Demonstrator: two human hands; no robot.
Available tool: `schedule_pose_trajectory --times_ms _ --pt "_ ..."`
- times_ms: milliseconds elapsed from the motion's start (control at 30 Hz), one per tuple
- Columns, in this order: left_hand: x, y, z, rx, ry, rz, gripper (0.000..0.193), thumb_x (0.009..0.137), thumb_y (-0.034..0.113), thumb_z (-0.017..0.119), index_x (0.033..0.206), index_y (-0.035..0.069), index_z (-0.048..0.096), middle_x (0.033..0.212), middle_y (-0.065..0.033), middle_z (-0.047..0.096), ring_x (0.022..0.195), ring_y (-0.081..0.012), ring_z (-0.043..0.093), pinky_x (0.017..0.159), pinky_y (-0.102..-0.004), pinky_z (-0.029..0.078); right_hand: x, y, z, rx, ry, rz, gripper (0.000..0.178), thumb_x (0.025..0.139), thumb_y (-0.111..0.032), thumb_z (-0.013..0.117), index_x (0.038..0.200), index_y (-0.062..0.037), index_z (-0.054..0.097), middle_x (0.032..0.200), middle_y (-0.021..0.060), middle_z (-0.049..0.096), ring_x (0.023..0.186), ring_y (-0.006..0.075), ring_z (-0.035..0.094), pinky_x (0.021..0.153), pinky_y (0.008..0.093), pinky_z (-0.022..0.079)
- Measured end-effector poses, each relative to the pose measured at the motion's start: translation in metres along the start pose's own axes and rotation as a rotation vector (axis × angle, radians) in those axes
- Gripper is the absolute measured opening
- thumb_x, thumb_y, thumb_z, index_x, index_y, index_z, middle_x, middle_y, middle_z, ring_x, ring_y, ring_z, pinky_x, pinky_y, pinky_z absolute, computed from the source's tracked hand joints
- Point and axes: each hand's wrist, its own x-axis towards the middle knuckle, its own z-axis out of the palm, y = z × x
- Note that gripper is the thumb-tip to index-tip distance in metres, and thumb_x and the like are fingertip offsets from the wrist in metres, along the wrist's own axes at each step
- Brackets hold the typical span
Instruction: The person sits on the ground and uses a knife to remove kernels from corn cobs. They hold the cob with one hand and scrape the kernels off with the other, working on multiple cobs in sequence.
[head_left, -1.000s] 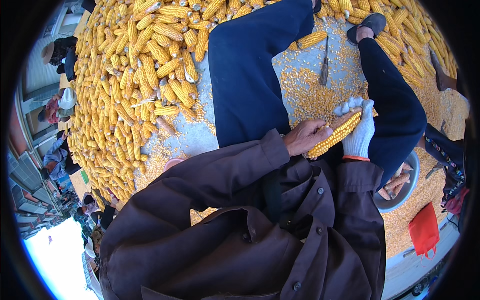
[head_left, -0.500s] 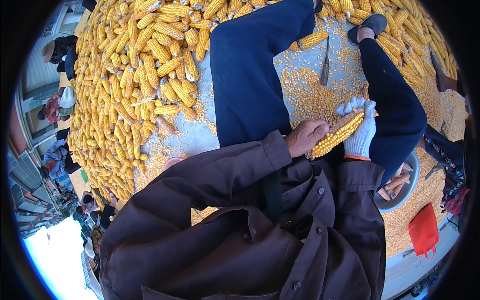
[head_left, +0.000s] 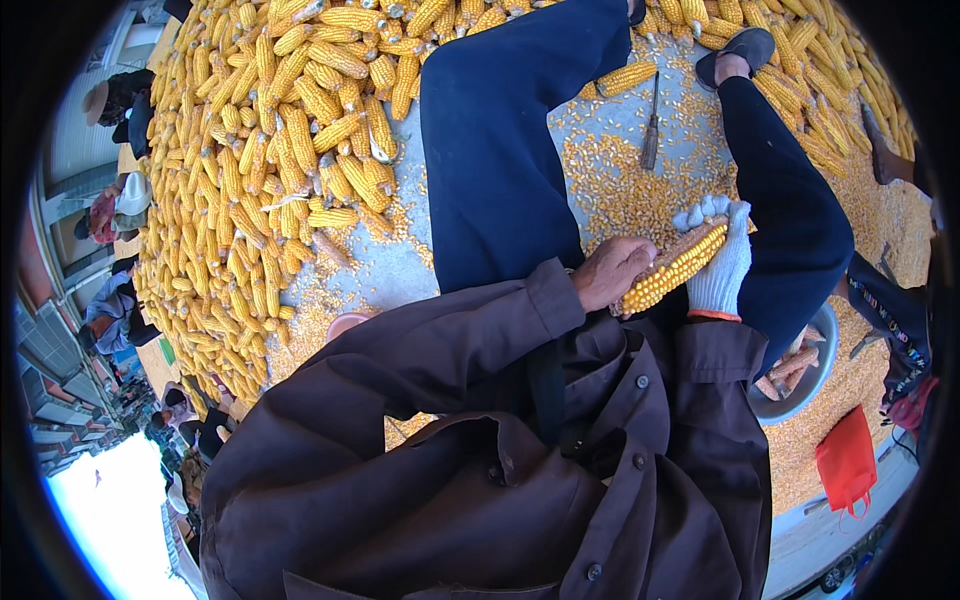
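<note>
A partly stripped ear of corn (head_left: 678, 272) lies slantwise between my hands, its yellow kernels facing me and a bare strip of cob along its far left edge. My right hand (head_left: 722, 262), in a white knitted glove with an orange cuff, is wrapped round its right side. My bare left hand (head_left: 617, 273) presses against the cob's left side with curled fingers; the fingertips are partly hidden. Beyond my hands, a dark-handled screwdriver (head_left: 650, 140) rests on the floor among loose kernels (head_left: 625, 205), close to a whole corn ear (head_left: 627, 79).
A big heap of corn ears (head_left: 270, 150) spreads on the left and far side. To my right stands a grey basin (head_left: 825, 365) with bare cobs (head_left: 795, 368) inside. Near it lies a red bag (head_left: 847, 460). Other people (head_left: 110, 315) sit at the far left; another person's leg (head_left: 885, 300) shows at right.
My left hand has shifted slightly and its fingers have curled in more against the cob. The corn ear and my gloved right hand have stayed nearly still.
</note>
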Motion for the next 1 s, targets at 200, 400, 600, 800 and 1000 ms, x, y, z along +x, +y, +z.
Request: schedule_pose_trajectory --times_ms 200,400,600,800,1000 --pt "-0.007 0.017 0.005 0.146 -0.068 -0.026 0.043 0.096 0.036 0.05 0.105 -0.006 0.052 0.061 -0.0092 0.055 0.044 -0.0125 0.054 0.043 -0.0294 0.043 -0.001 -0.001 0.002 -0.037 0.047 -0.011 0.039 0.098 -0.045 0.043 0.087 -0.0079 0.046 0.074 0.0059 0.049 0.066 0.0222 0.052 0.065 0.0406 0.051" --pt "-0.007 0.015 0.005 0.131 -0.04 -0.053 0.034 0.099 0.03 0.046 0.104 -0.003 0.053 0.061 -0.0048 0.052 0.042 -0.0103 0.052 0.041 -0.0268 0.041 -0.003 -0.001 0.006 -0.039 0.093 -0.013 0.038 0.098 -0.044 0.045 0.086 -0.008 0.047 0.075 0.0057 0.049 0.067 0.0216 0.051 0.065 0.0397 0.05" --pt "-0.006 0.016 0.005 0.076 -0.036 -0.046 0.031 0.1 0.027 0.044 0.099 -0.002 0.055 0.062 -0.0032 0.053 0.042 -0.0093 0.051 0.039 -0.0251 0.04 -0.003 -0.001 0.005 -0.019 0.09 -0.015 0.038 0.098 -0.044 0.045 0.083 -0.0084 0.047 0.075 0.0055 0.048 0.067 0.0214 0.049 0.066 0.0385 0.048" --pt "0.0 0.015 0.002 0.136 -0.065 -0.102 0.032 0.099 0.027 0.046 0.091 -0.003 0.055 0.058 -0.0047 0.053 0.042 -0.0107 0.053 0.037 -0.0269 0.041 -0.001 0.0 0.001 -0.051 0.082 -0.015 0.039 0.098 -0.045 0.043 0.088 -0.008 0.048 0.075 0.0054 0.049 0.066 0.0215 0.052 0.065 0.0402 0.05" --pt "0.002 0.004 0.002 0.001 -0.011 -0.059 0.032 0.099 0.025 0.045 0.085 -0.002 0.053 0.059 -0.0069 0.052 0.041 -0.0135 0.054 0.037 -0.0284 0.042 -0.001 0.001 0.003 -0.06 0.12 -0.017 0.039 0.099 -0.044 0.043 0.088 -0.0074 0.048 0.075 0.0057 0.05 0.066 0.0216 0.052 0.065 0.0408 0.05"
